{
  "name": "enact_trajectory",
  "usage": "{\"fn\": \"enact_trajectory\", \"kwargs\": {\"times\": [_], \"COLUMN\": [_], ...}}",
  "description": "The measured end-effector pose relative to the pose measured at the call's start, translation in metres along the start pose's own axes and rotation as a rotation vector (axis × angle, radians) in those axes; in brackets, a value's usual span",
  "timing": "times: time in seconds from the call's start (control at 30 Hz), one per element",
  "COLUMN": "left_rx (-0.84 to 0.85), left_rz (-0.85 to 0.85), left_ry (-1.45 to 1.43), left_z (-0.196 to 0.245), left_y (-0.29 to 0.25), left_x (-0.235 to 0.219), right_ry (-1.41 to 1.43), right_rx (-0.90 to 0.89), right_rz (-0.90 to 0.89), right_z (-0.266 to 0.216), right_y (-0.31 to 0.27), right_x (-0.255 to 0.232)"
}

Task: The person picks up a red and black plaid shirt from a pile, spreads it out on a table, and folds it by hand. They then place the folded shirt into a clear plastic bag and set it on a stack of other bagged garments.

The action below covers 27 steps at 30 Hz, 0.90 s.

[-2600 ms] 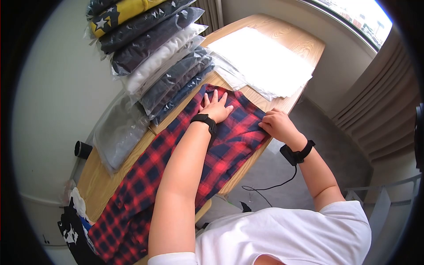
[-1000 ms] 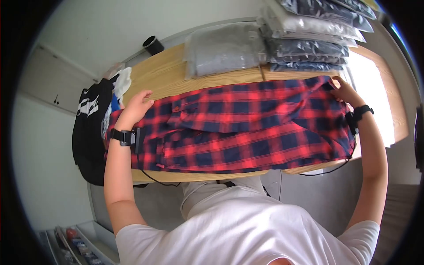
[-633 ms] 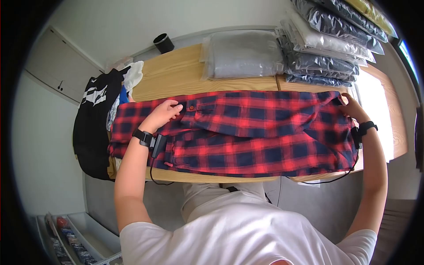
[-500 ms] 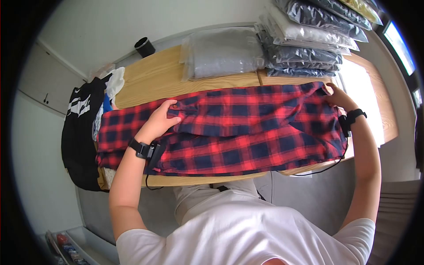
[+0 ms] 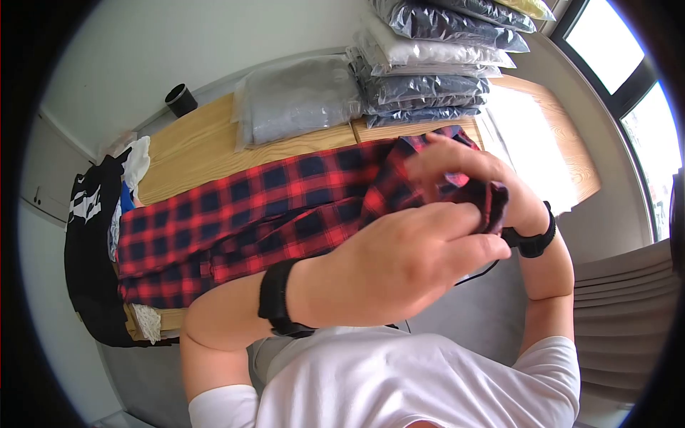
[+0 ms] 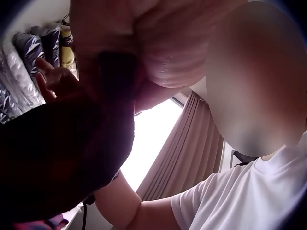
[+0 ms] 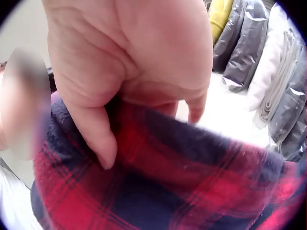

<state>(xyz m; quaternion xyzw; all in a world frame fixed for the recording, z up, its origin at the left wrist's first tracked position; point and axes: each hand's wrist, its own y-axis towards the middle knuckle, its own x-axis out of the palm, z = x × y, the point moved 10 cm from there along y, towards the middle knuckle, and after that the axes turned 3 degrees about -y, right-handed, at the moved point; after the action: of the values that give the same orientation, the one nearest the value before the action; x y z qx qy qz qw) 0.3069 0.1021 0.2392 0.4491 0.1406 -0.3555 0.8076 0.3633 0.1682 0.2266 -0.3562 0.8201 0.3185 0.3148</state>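
Note:
A red and navy plaid garment lies stretched along the table, its right end raised and bunched. My left hand has crossed over to that end and pinches a fold of the cloth between thumb and fingers. Just beyond it, my right hand is blurred in the head view. The right wrist view shows the right hand gripping the plaid cloth, thumb in front and fingers partly hidden behind. In the left wrist view the cloth is dark and fills the lower left.
Bagged clothes are stacked behind the garment, with a flat grey bag to their left. White sheets lie at the right of the wooden table. Black clothing hangs over the left edge; a black cup stands at the back.
My left hand has moved right, from the garment's buttoned part to its right end, and pinches cloth there. That end, flat before, is lifted and bunched. My right hand has moved inward.

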Motion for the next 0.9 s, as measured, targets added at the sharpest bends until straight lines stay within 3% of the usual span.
{"fn": "enact_trajectory", "kwargs": {"times": [0.07,0.13,0.2,0.27,0.33,0.37,0.4,0.47,0.6,0.63,0.67,0.77,0.83,0.87,0.9], "left_rx": [0.04,0.079,-0.056,-0.223,-0.395,-0.451,-0.533,-0.549,-0.595,-0.643,-0.692,-0.726,-0.773,-0.788,-0.669], "left_rz": [0.044,0.087,0.136,0.003,-0.139,-0.176,-0.242,-0.216,-0.265,-0.223,-0.18,-0.185,-0.302,-0.307,-0.223], "left_ry": [-0.097,-0.198,-0.206,-0.013,0.1,0.132,0.135,0.276,0.302,0.393,0.485,0.399,0.298,0.297,0.415], "left_z": [0.005,0.006,-0.019,-0.057,-0.102,-0.121,-0.14,-0.161,-0.173,-0.179,-0.184,-0.183,-0.178,-0.184,-0.188], "left_y": [0.004,0.001,-0.014,-0.033,-0.055,-0.065,-0.073,-0.083,-0.072,-0.07,-0.071,-0.084,-0.095,-0.108,-0.116], "left_x": [0.007,0.008,0.006,0.025,0.047,0.054,0.061,0.065,0.061,0.052,0.042,0.036,0.045,0.052,0.055], "right_ry": [0.031,-0.085,-0.078,0.307,0.401,0.303,0.296,0.6,0.407,0.485,0.487,0.304,-0.15,-0.136,-0.234], "right_rx": [-0.132,-0.01,-0.014,0.022,0.025,0.105,0.106,0.017,0.158,0.037,0.04,0.154,0.498,0.505,0.469], "right_rz": [-0.062,0.334,0.629,0.898,1.0,1.159,1.159,1.205,1.264,1.012,1.013,0.993,1.161,1.156,1.175], "right_z": [-0.012,-0.016,0.005,0.038,0.046,0.048,0.046,0.052,0.039,0.031,0.031,0.031,0.023,0.021,0.008], "right_y": [-0.014,-0.042,-0.098,-0.165,-0.207,-0.225,-0.231,-0.244,-0.244,-0.226,-0.229,-0.233,-0.257,-0.254,-0.249], "right_x": [-0.015,-0.058,-0.109,-0.149,-0.166,-0.172,-0.172,-0.17,-0.144,-0.137,-0.137,-0.133,-0.144,-0.139,-0.136]}}
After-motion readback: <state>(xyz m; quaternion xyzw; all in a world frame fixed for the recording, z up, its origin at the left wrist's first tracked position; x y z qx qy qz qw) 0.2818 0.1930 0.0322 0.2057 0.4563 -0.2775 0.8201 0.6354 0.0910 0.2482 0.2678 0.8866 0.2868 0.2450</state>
